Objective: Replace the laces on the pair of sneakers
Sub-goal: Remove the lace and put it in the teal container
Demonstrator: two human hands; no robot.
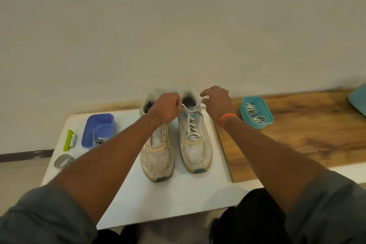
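A: Right sneaker (195, 140) on the white board (126, 202), laced; left hand (168, 108) pinches its lace (191, 123) end.

B: Right hand (215, 101)?

A: Half-curled, empty (hovering at the collar). Should pull both ends evenly and keep the lace flat.

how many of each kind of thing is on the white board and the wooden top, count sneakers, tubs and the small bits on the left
sneakers: 2, the left sneaker with no lace showing and the right sneaker laced
plastic tubs: 2, the blue tub and the teal tub, each with laces inside
green tool: 1
tape roll: 1
total: 6
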